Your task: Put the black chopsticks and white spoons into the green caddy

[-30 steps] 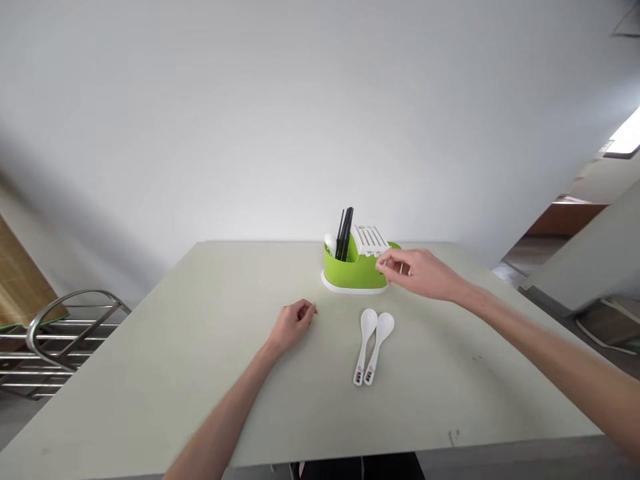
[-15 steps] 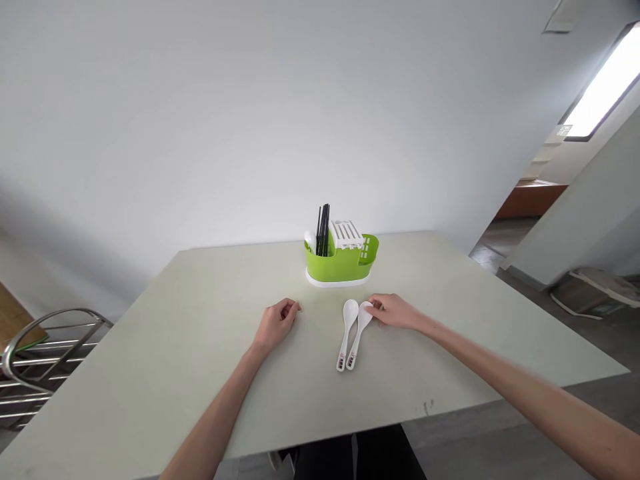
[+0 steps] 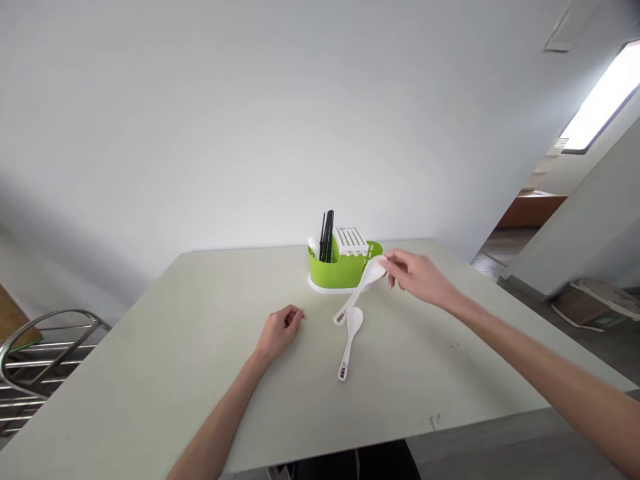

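My right hand [image 3: 410, 270] pinches a white spoon [image 3: 357, 293] by the bowl's edge and holds it above the table. Its handle slants down to the left, with a dark printed mark at the end. Below it a second white spoon [image 3: 352, 333] lies flat, bowl away from me. To the left, my left hand [image 3: 283, 328] rests on the table with its fingers curled in and nothing seen in them. Behind the spoons stands a green cutlery holder [image 3: 333, 273], its right end partly hidden by the raised spoon and my right hand.
Black chopsticks [image 3: 327, 237] and a white spoon [image 3: 313, 245] stand in the holder's left part. A slotted white cover [image 3: 351, 240] sits over its middle. The pale table [image 3: 210, 300] meets a white wall [image 3: 250, 133]. A metal rack [image 3: 45, 353] is at the left.
My right hand has lifted the right-hand spoon off the table, up and towards the holder. The other spoon stays lying down, and my left hand has hardly moved.
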Demonstrator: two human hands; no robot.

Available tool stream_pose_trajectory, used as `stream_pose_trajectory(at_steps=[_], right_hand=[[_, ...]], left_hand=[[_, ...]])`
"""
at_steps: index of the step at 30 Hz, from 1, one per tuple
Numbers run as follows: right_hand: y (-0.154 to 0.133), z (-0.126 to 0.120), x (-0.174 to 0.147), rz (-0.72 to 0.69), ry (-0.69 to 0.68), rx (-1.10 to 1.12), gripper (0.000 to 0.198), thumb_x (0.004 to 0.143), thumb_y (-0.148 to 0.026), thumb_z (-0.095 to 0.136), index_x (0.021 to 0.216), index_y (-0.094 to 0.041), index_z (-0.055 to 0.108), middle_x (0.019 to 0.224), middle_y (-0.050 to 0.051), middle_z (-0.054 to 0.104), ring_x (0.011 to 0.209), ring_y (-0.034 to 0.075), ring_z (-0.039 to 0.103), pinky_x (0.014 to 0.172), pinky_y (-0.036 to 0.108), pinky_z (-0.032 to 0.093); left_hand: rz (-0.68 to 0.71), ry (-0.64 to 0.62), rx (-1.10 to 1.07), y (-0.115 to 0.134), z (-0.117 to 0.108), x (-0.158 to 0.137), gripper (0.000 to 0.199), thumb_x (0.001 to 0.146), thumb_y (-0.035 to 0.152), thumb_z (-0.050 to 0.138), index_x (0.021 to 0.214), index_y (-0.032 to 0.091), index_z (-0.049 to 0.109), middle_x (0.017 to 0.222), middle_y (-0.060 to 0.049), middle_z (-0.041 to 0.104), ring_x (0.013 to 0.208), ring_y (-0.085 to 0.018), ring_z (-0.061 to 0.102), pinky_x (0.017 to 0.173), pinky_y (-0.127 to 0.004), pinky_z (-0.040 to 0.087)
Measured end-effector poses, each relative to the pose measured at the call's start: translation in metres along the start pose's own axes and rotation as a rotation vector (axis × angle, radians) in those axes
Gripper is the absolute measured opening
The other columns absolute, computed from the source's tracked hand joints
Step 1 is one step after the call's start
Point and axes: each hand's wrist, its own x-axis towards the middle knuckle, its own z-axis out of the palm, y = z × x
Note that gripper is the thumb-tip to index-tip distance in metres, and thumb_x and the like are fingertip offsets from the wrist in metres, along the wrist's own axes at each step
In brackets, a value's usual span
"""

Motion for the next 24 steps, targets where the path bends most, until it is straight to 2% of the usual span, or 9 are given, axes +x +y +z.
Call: stream_pose_trajectory(at_steps=[4, 6, 9, 12, 15, 21, 24], right_hand=[[-0.038, -0.01, 0.039, -0.172, 0.397, -0.269, 0.033, 0.105, -0.048, 0.045, 0.1, -0.023, 0.066, 0.089, 0.007, 0.079, 0.072, 0.021, 0.067, 0.066, 0.032, 0.043], [-0.049, -0.009, 0.06, -0.227, 0.497, -0.407, 0.032, 0.106, -0.042, 0.043, 0.104, -0.022, 0.067, 0.096, 0.008, 0.08, 0.077, 0.023, 0.068, 0.064, 0.031, 0.039], [-0.058, -0.001, 0.085, -0.246, 0.531, -0.568, 0.033, 0.108, -0.037, 0.039, 0.11, -0.021, 0.068, 0.1, 0.008, 0.08, 0.077, 0.023, 0.068, 0.06, 0.031, 0.03], [-0.068, 0.014, 0.099, -0.265, 0.463, -0.709, 0.036, 0.11, -0.034, 0.035, 0.111, -0.02, 0.068, 0.103, 0.009, 0.08, 0.078, 0.023, 0.068, 0.059, 0.032, 0.024], [-0.078, 0.031, 0.106, -0.294, 0.331, -0.825, 0.036, 0.111, -0.03, 0.033, 0.11, -0.018, 0.067, 0.103, 0.012, 0.079, 0.085, 0.024, 0.07, 0.06, 0.032, 0.021], [-0.085, 0.062, 0.114, -0.373, 0.053, -0.94, 0.034, 0.11, -0.021, 0.032, 0.112, -0.015, 0.066, 0.107, 0.016, 0.078, 0.091, 0.025, 0.071, 0.062, 0.031, 0.025], [-0.088, 0.072, 0.116, -0.365, -0.048, -0.944, 0.03, 0.107, -0.02, 0.037, 0.114, -0.016, 0.066, 0.107, 0.015, 0.078, 0.089, 0.025, 0.072, 0.063, 0.031, 0.028]], left_hand=[[0.006, 0.003, -0.024, -0.002, 0.001, 0.0, 0.038, 0.096, 0.051, 0.049, 0.085, 0.021, 0.069, 0.062, 0.003, 0.055, 0.059, -0.015, 0.046, 0.061, -0.027, 0.037], [0.009, 0.004, -0.032, -0.004, 0.002, 0.001, 0.036, 0.096, 0.049, 0.049, 0.084, 0.021, 0.069, 0.062, 0.003, 0.056, 0.059, -0.015, 0.046, 0.062, -0.028, 0.036], [0.013, 0.008, -0.035, -0.007, 0.003, 0.0, 0.035, 0.096, 0.048, 0.05, 0.084, 0.021, 0.069, 0.062, 0.003, 0.055, 0.059, -0.014, 0.046, 0.061, -0.027, 0.036], [0.019, -0.003, -0.048, -0.009, 0.003, -0.001, 0.034, 0.096, 0.046, 0.05, 0.084, 0.021, 0.069, 0.063, 0.002, 0.057, 0.06, -0.015, 0.047, 0.062, -0.027, 0.037], [0.021, -0.014, -0.053, -0.009, 0.004, -0.001, 0.034, 0.097, 0.046, 0.05, 0.084, 0.021, 0.069, 0.065, 0.001, 0.06, 0.061, -0.015, 0.048, 0.062, -0.028, 0.037], [0.037, -0.014, -0.029, -0.013, 0.006, -0.003, 0.035, 0.098, 0.045, 0.048, 0.085, 0.02, 0.069, 0.068, 0.001, 0.062, 0.061, -0.014, 0.049, 0.062, -0.027, 0.037], [0.042, -0.02, -0.026, -0.014, 0.006, -0.004, 0.035, 0.099, 0.044, 0.048, 0.087, 0.02, 0.069, 0.071, 0.0, 0.066, 0.064, -0.014, 0.053, 0.063, -0.027, 0.038]])
